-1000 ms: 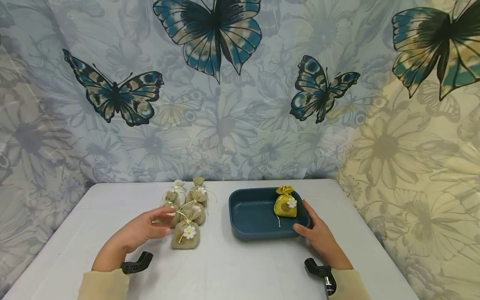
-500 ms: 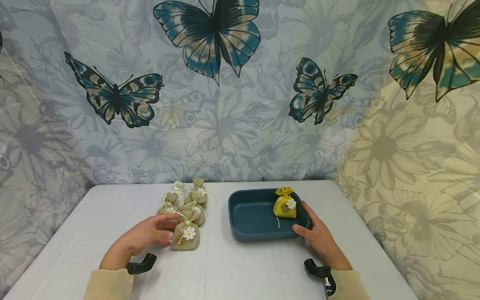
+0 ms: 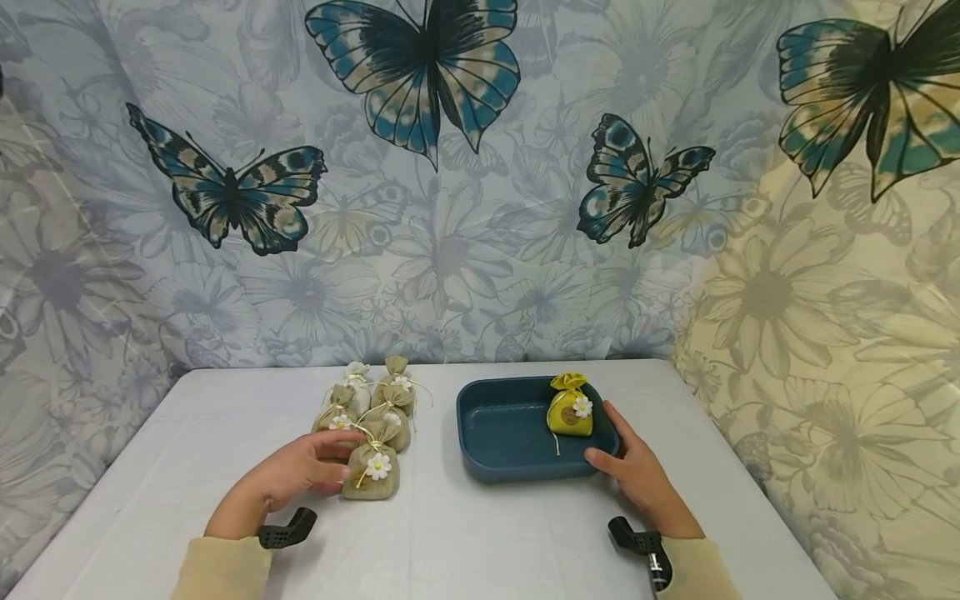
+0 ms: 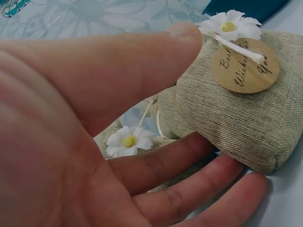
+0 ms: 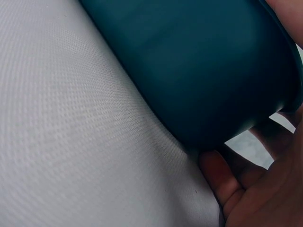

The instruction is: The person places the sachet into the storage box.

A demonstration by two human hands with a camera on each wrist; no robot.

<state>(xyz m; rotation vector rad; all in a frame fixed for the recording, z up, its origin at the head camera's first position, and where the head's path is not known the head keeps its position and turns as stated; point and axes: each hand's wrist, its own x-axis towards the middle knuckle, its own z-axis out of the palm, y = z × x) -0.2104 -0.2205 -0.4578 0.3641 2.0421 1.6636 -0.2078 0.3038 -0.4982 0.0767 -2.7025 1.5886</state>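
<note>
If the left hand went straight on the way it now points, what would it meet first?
The left hand would probably meet the front beige burlap sachet first; it looks right at its edge, though contact is unclear.

Six pouches, one blue tray, two hands

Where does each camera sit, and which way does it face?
Head: worn on the head, facing forward and down at the white table; left hand, right hand and cream sleeves show.
Left wrist: on that wrist, facing the beige woven pouch; part of the left hand shows.
Right wrist: likewise, facing the rectangular dark-teal tray; part of the right hand shows.
Head and right wrist share the tray.
</note>
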